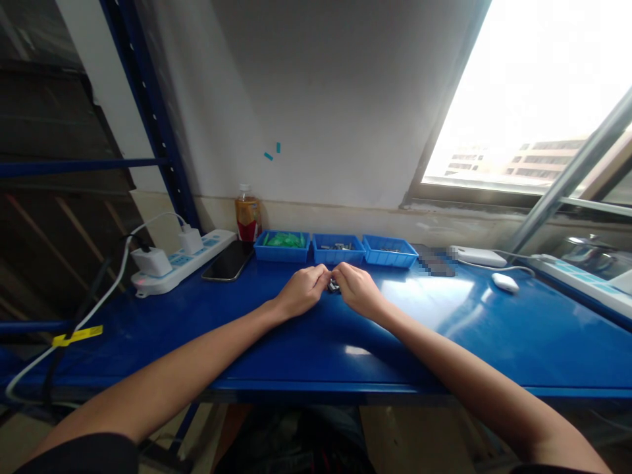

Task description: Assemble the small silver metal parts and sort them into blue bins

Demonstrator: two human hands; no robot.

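My left hand and my right hand meet over the middle of the blue table, in front of the bins. Both are closed, the fingers bent and pinched together at the tips. Whatever they hold is too small and too covered to name. Just below the fingertips, small dark and silvery metal pieces show between the hands, partly hidden. Straight behind them stands a blue bin with small metal parts in it.
A blue bin of green pieces and another blue bin of small parts flank the middle one. At left are a phone, a power strip and a drink bottle. White chargers and cables lie right.
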